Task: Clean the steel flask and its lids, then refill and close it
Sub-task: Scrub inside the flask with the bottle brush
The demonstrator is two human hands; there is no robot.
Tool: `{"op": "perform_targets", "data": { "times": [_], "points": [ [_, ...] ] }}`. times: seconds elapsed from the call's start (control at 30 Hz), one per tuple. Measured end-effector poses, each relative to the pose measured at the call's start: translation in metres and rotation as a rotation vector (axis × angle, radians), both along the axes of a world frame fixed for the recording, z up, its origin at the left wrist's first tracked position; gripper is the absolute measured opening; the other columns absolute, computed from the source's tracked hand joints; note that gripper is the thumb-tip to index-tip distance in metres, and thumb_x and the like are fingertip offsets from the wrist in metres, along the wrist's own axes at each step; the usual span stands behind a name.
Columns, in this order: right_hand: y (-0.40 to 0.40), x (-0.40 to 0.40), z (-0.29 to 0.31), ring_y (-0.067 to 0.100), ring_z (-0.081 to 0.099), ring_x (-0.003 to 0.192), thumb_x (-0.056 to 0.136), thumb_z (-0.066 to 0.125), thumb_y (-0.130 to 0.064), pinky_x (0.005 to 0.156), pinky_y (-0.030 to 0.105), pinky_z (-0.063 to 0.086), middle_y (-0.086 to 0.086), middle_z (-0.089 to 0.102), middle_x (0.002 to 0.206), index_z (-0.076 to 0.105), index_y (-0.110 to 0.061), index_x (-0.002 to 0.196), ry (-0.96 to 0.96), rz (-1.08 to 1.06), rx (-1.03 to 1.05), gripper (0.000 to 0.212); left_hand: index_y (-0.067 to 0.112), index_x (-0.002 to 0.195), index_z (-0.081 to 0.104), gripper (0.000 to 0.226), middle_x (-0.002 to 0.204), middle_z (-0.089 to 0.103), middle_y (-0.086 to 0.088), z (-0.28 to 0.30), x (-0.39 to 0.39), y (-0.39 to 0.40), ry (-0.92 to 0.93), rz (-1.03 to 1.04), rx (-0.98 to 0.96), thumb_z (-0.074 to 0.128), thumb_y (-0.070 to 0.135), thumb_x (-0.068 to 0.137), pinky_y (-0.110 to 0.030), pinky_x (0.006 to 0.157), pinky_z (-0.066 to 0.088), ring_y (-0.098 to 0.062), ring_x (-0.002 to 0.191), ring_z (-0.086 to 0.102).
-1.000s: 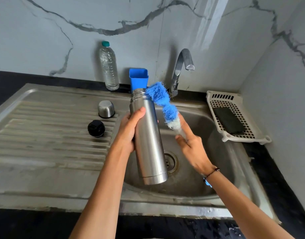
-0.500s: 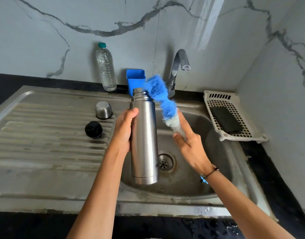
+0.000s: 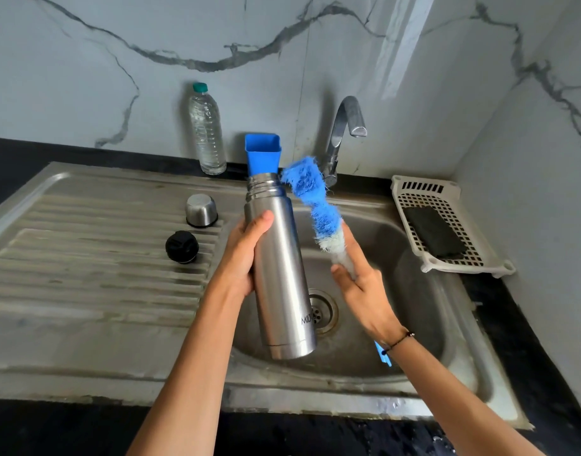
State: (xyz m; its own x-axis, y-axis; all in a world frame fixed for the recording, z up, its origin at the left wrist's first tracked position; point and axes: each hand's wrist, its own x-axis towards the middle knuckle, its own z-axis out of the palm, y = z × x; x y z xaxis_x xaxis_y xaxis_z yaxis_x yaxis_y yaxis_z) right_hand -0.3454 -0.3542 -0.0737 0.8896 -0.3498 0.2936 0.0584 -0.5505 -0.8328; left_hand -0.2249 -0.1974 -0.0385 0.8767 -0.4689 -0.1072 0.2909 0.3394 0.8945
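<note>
Since a second ago the steel flask (image 3: 281, 274) leans a little less and the bottle brush (image 3: 315, 209) sits slightly lower beside its neck, with the brush head outside the mouth. At the grip, the left hand (image 3: 241, 258) is clamped round the upper body of the flask, thumb across the front, holding it above the sink basin (image 3: 414, 307) near the drain (image 3: 322, 311). The right hand (image 3: 361, 287) pinches the brush just below its white bristles, the blue tuft touching the flask's threaded rim. Out on the draining board lie the steel cap (image 3: 201, 210) and, nearer the front edge, the black stopper (image 3: 182, 246), apart from each other. Along the back edge stand a water bottle (image 3: 207, 130), a blue holder (image 3: 262, 154) and the tap (image 3: 346, 133); a white tray (image 3: 447, 225) with a dark scrub pad (image 3: 435, 236) rests at the right rim. Judging by this, the scrubbing step is in hand; next the brush tip must be lined up with the narrow mouth and pushed straight down.
</note>
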Motion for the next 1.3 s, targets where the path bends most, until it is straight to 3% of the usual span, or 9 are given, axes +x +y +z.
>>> {"op": "perform_targets", "data": {
  "times": [0.07, 0.13, 0.37, 0.5, 0.63, 0.77, 0.93, 1.07, 1.3],
  "points": [
    [0.008, 0.000, 0.005, 0.004, 0.041, 0.058, 0.095, 0.049, -0.009, 0.060, 0.019, 0.041, 0.015, 0.063, 0.080, 0.020, -0.051, 0.144, -0.015, 0.048, -0.050, 0.071, 0.011, 0.099, 0.062, 0.028, 0.071, 0.071, 0.001, 0.001, -0.002, -0.003, 0.003, 0.021, 0.018, 0.069, 0.030, 0.079, -0.022, 0.054, 0.053, -0.012, 0.062, 0.066],
    [0.011, 0.003, 0.002, 0.005, 0.037, 0.051, 0.095, 0.048, -0.008, 0.057, 0.021, 0.040, 0.012, 0.058, 0.068, 0.019, -0.051, 0.145, 0.020, 0.049, -0.095, 0.072, 0.014, 0.094, 0.061, 0.014, 0.067, 0.071, 0.003, 0.003, -0.005, -0.003, 0.062, 0.004, -0.025, 0.057, 0.026, 0.089, -0.020, 0.051, 0.052, -0.011, 0.058, 0.065],
    [0.001, 0.003, 0.002, 0.008, 0.042, 0.057, 0.097, 0.050, -0.013, 0.062, 0.021, 0.042, 0.004, 0.068, 0.093, 0.020, -0.051, 0.144, 0.023, 0.021, -0.014, 0.068, -0.001, 0.123, 0.058, 0.077, 0.104, 0.064, -0.022, 0.006, 0.001, 0.005, 0.175, 0.021, -0.129, 0.067, 0.048, 0.065, -0.029, 0.061, 0.054, -0.026, 0.075, 0.064],
    [0.011, 0.007, 0.010, 0.028, 0.050, 0.058, 0.096, 0.048, -0.010, 0.066, 0.020, 0.042, 0.020, 0.066, 0.097, 0.019, -0.051, 0.145, -0.006, 0.114, -0.092, 0.069, 0.009, 0.098, 0.063, 0.034, 0.076, 0.070, -0.005, 0.004, -0.003, 0.002, 0.139, -0.031, -0.126, 0.060, 0.037, 0.079, -0.021, 0.054, 0.053, -0.014, 0.060, 0.065],
    [0.001, 0.007, -0.004, 0.013, 0.049, 0.065, 0.096, 0.052, -0.009, 0.065, 0.014, 0.043, 0.016, 0.069, 0.099, 0.024, -0.043, 0.146, 0.042, 0.022, -0.018, 0.066, 0.012, 0.094, 0.071, 0.035, 0.083, 0.073, -0.005, 0.000, 0.002, 0.008, 0.090, -0.045, -0.211, 0.077, 0.035, 0.068, -0.029, 0.067, 0.057, -0.018, 0.074, 0.069],
    [-0.004, 0.006, 0.005, 0.006, 0.041, 0.058, 0.095, 0.050, -0.006, 0.060, 0.019, 0.044, -0.010, 0.065, 0.080, 0.024, -0.048, 0.142, -0.026, 0.031, 0.024, 0.068, 0.016, 0.086, 0.075, 0.020, 0.084, 0.073, -0.003, -0.007, 0.008, 0.007, 0.027, -0.021, -0.200, 0.076, 0.023, 0.067, -0.028, 0.072, 0.054, -0.016, 0.076, 0.068],
    [0.008, 0.007, 0.002, 0.006, 0.034, 0.051, 0.094, 0.048, -0.002, 0.057, 0.019, 0.040, 0.003, 0.060, 0.070, 0.023, -0.044, 0.146, 0.018, 0.096, -0.052, 0.072, 0.011, 0.098, 0.066, 0.038, 0.080, 0.073, -0.002, -0.003, 0.002, -0.002, 0.050, -0.031, -0.126, 0.064, 0.040, 0.075, -0.028, 0.066, 0.053, -0.014, 0.069, 0.068],
    [0.002, 0.003, -0.004, 0.003, 0.034, 0.048, 0.094, 0.048, -0.002, 0.054, 0.016, 0.040, -0.002, 0.054, 0.064, 0.023, -0.049, 0.142, 0.047, 0.066, -0.034, 0.072, 0.018, 0.101, 0.061, 0.083, 0.079, 0.073, 0.003, -0.008, 0.002, -0.002, -0.078, -0.064, 0.039, 0.084, 0.066, 0.037, -0.028, 0.059, 0.056, -0.013, 0.067, 0.068],
    [-0.007, 0.006, -0.007, 0.005, 0.042, 0.057, 0.095, 0.050, -0.006, 0.060, 0.021, 0.045, 0.016, 0.068, 0.094, 0.024, -0.050, 0.143, 0.079, 0.021, -0.014, 0.070, 0.004, 0.116, 0.061, 0.063, 0.090, 0.071, -0.020, -0.014, -0.003, -0.001, 0.183, -0.101, -0.090, 0.066, 0.049, 0.071, -0.030, 0.061, 0.057, -0.024, 0.070, 0.068]
  ]
}}
